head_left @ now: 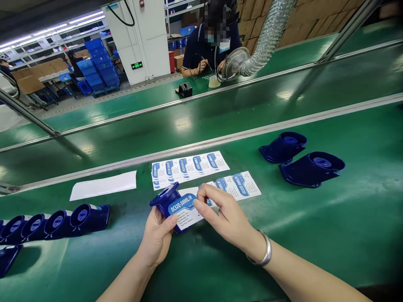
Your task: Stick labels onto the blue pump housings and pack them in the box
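My left hand (159, 235) is closed around a dark blue plastic housing (166, 197) with a flared rim, held tilted above the green bench. A blue and white label (185, 209) printed "DC52Q-5000L/H" lies against its side, the left thumb on the label's left part. With thumb and forefinger pinched, my right hand (225, 216) grips the label's upper right edge. How much of the label is stuck down, I cannot tell. Just behind the hands lies a sheet of similar labels (247, 184), partly hidden by the right hand; another label sheet (190, 167) is beyond it.
Several blue housings (90, 218) stand in a row at left, and two more housings (311, 167) at right. A blank white strip (103, 185) lies left of the sheets. Across the bench, a person (195, 50) works beside a flexible metal duct (267, 37).
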A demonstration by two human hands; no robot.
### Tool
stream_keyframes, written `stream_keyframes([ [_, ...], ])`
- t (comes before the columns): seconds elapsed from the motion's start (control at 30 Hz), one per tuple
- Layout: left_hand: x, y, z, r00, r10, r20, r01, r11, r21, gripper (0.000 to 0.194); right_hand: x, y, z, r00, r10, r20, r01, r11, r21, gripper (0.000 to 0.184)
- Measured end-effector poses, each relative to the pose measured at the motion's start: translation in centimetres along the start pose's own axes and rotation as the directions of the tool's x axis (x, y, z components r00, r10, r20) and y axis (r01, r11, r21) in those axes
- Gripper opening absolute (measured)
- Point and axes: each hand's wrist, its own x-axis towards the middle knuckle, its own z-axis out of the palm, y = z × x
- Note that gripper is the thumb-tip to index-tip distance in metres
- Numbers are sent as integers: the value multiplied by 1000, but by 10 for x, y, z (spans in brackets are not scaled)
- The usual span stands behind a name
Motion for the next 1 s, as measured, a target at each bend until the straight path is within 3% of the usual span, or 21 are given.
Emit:
stream_keyframes([
  [0.17, 0, -2, 0, 1000, -3, -3, 3, 1000, 0, 68, -1, 1, 3, 992, -123, -14, 123, 992, -43, 34],
  [0.3, 1, -2, 0, 999, -44, 3, 44, 998, -34, 60, 0, 1, 4, 971, -239, -20, 236, 966, -104, 33],
  [0.5, -2, -3, -4, 997, -62, 42, 65, 994, -84, 54, -1, 3, 9, 966, -260, -10, 257, 958, -126, 33],
  [0.8, -6, 0, -4, 987, -90, 136, 104, 990, -100, 59, -9, 11, 30, 991, -128, -27, 129, 990, 47, 35],
  [1.0, 2, 1, -11, 989, -36, 141, 55, 989, -135, 45, -11, 26, 40, 985, 161, -70, -140, 962, 232, 24],
])
